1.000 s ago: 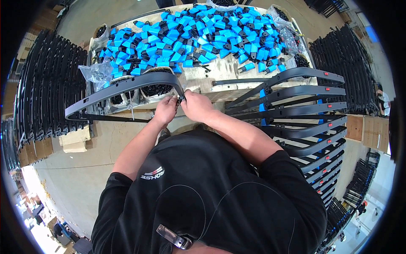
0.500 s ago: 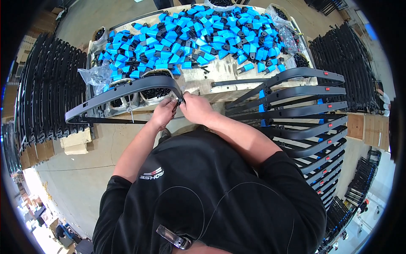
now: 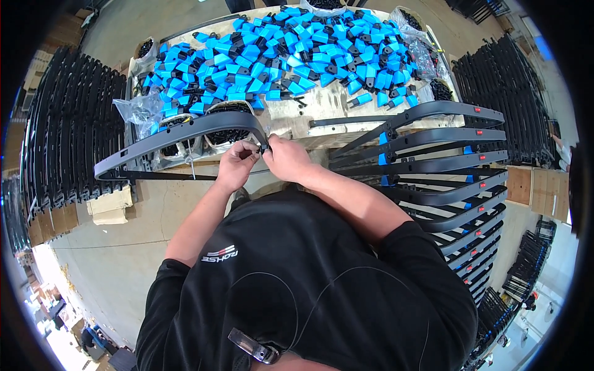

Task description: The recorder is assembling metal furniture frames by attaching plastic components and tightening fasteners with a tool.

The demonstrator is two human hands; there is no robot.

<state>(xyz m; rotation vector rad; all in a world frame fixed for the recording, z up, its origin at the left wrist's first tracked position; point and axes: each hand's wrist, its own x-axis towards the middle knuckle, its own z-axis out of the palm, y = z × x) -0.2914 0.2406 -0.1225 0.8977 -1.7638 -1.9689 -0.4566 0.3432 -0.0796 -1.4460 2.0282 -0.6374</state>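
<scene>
We pinch the right end of a curved black bar (image 3: 185, 133) with both hands, left hand (image 3: 237, 164) and right hand (image 3: 286, 159) touching, at the table's (image 3: 322, 120) near edge. Blue clips (image 3: 278, 49) crowd the tabletop, stacked bars (image 3: 433, 161) hem our right, leaving open floor (image 3: 124, 241) at lower left

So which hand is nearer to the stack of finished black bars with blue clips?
Right. The right hand is closest to the stack beside it; the left hand sits farther off, across the curved bar's end.
</scene>
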